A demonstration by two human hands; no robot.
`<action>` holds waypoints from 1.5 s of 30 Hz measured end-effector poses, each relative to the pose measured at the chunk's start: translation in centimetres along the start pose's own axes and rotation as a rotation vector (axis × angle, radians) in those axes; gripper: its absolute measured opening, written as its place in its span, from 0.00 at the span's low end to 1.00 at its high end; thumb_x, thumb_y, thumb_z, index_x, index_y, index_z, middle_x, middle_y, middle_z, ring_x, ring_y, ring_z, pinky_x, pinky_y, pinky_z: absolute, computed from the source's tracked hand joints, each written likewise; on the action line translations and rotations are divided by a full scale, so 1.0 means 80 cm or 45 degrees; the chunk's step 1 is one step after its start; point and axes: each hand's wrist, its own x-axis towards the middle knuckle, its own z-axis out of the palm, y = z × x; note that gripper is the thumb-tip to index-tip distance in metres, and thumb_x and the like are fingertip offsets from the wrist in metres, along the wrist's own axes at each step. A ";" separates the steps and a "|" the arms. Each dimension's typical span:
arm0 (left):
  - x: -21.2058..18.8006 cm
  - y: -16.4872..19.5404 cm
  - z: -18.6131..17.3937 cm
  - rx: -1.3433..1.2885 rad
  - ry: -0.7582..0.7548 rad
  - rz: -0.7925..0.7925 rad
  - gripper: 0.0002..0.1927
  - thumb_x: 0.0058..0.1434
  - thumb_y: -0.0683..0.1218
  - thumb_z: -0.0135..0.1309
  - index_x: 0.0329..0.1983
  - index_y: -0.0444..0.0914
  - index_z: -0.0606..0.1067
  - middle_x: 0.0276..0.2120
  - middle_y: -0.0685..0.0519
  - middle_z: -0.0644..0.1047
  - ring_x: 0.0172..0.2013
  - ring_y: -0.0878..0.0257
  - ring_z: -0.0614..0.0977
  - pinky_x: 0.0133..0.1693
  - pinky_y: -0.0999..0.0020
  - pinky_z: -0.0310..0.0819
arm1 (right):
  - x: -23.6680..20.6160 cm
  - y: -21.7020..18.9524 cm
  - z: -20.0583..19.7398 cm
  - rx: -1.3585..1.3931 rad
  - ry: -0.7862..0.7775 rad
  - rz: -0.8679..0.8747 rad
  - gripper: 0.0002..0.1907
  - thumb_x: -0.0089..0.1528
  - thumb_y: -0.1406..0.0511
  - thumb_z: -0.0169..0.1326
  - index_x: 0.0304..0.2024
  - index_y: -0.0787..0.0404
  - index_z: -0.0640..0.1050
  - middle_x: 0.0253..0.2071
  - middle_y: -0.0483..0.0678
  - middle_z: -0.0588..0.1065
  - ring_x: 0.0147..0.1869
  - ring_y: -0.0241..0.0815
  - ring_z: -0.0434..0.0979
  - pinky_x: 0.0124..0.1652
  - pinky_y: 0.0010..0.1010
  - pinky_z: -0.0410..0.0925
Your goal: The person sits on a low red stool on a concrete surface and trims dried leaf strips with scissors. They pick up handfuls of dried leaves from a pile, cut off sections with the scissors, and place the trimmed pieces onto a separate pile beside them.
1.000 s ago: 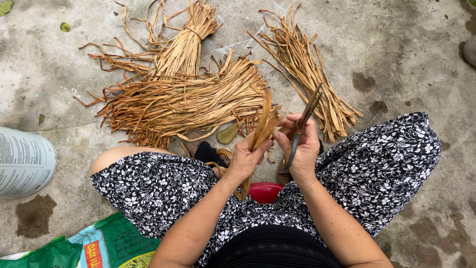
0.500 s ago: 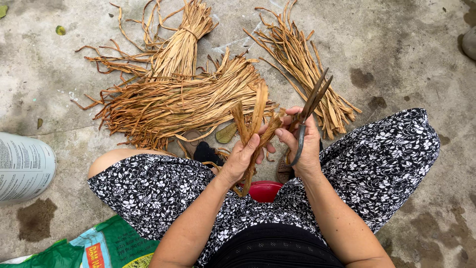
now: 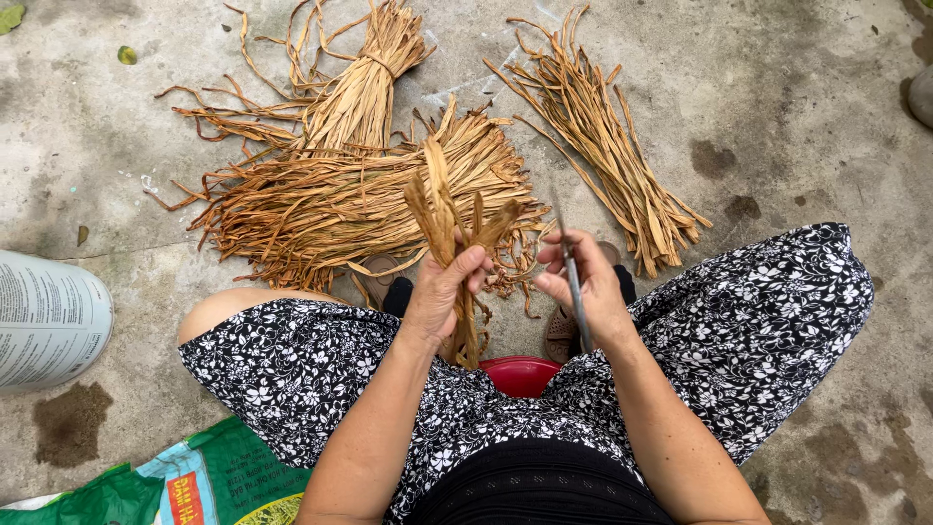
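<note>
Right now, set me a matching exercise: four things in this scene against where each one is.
Things:
1. small bunch of dried tan leaf strips
2. thin grey metal blade
3. red plastic stool
4. green printed woven sack

Places:
A. under the seated person, between the knees
B. in the right hand
C. on the concrete floor, at the lower left
D. in the left hand

Pairs: 1-D, 2-B, 3-A, 4-C

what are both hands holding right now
Left hand: closed around a few dried leaf strips.
Right hand: closed on a thin dark blade.
</note>
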 end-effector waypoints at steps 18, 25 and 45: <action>-0.001 0.028 -0.009 0.239 -0.025 -0.199 0.07 0.63 0.46 0.62 0.36 0.38 0.78 0.24 0.56 0.77 0.21 0.71 0.73 0.24 0.77 0.67 | -0.007 0.014 0.008 0.011 -0.083 0.127 0.22 0.54 0.64 0.69 0.49 0.63 0.81 0.26 0.33 0.73 0.30 0.23 0.67 0.30 0.18 0.64; 0.004 0.019 -0.017 0.397 0.053 -0.161 0.09 0.64 0.46 0.60 0.37 0.35 0.78 0.26 0.54 0.80 0.21 0.70 0.76 0.24 0.75 0.73 | -0.007 0.000 0.004 0.131 0.088 0.349 0.17 0.55 0.66 0.68 0.46 0.61 0.80 0.21 0.38 0.68 0.22 0.29 0.65 0.21 0.22 0.58; -0.002 -0.034 0.016 0.399 -0.248 0.006 0.43 0.59 0.58 0.67 0.71 0.36 0.63 0.57 0.53 0.77 0.54 0.65 0.78 0.54 0.70 0.74 | 0.015 -0.018 0.005 0.722 0.180 -0.053 0.23 0.58 0.74 0.65 0.54 0.64 0.74 0.35 0.45 0.77 0.34 0.33 0.75 0.35 0.24 0.70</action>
